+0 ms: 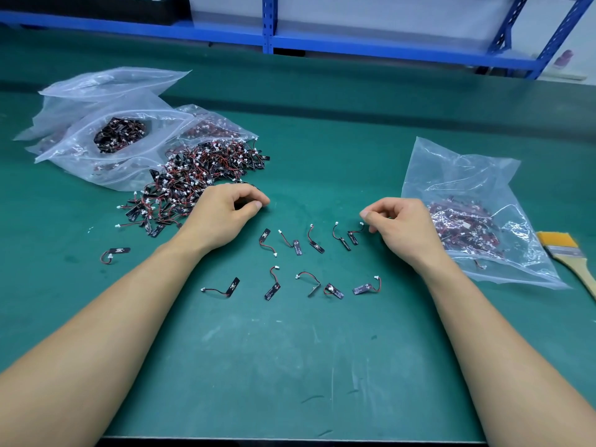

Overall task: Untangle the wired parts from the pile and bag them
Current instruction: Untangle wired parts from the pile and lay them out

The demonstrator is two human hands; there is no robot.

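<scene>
On the green mat [290, 366], the pile [200, 175] of wired parts lay left of centre, a tangle of black strips, red and black wires and white plugs. Its far edge touched the left bags [122, 137], clear and crumpled, one of them with a dark clump of parts inside.

The left hand [225, 212] rested at the near right edge of the pile. Its fingers were curled, with thumb and forefinger tip to tip. Whether they pinched anything could not be told.

Between the hands lay loose parts in two rough rows, apart from one another: an upper row [316, 243] of five and a lower row [272, 290] of five. A stray part [117, 252] lay alone, near the pile's near side.

The right hand [403, 224] rested beside the right end of the upper row, fingers curled, thumb against forefinger. Its fingertips were just beside the plug of the end part [353, 237]; whether they gripped it could not be told.

The right bag [467, 201] lay just behind and to the right of that hand, with a mass of parts inside. A brush [567, 253] lay at the bag's right edge. A blue rack [267, 27] stood beyond the mat.
</scene>
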